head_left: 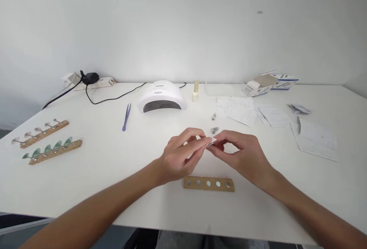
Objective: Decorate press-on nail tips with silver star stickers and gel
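Observation:
My left hand [183, 152] and my right hand [243, 150] meet over the middle of the table. Their fingertips pinch one small white-and-silver piece [211, 142] between them, mostly covered by the fingers, so its kind is unclear. Just beyond the fingers lie two small silver pieces, the nearer silver piece [215, 130] and the farther silver piece [213, 116]. On my side of the hands rests a flat wooden strip [213, 184] with a row of round discs, some silvery and some white.
A white nail lamp [162, 95] stands at the back, near a bottle [195, 91]. Purple tweezers [126, 117] lie left of it. Two wooden strips with pink nail tips [38, 130] and green nail tips [47, 149] sit at left. Papers [275, 116] and an opened box [259, 84] occupy the right.

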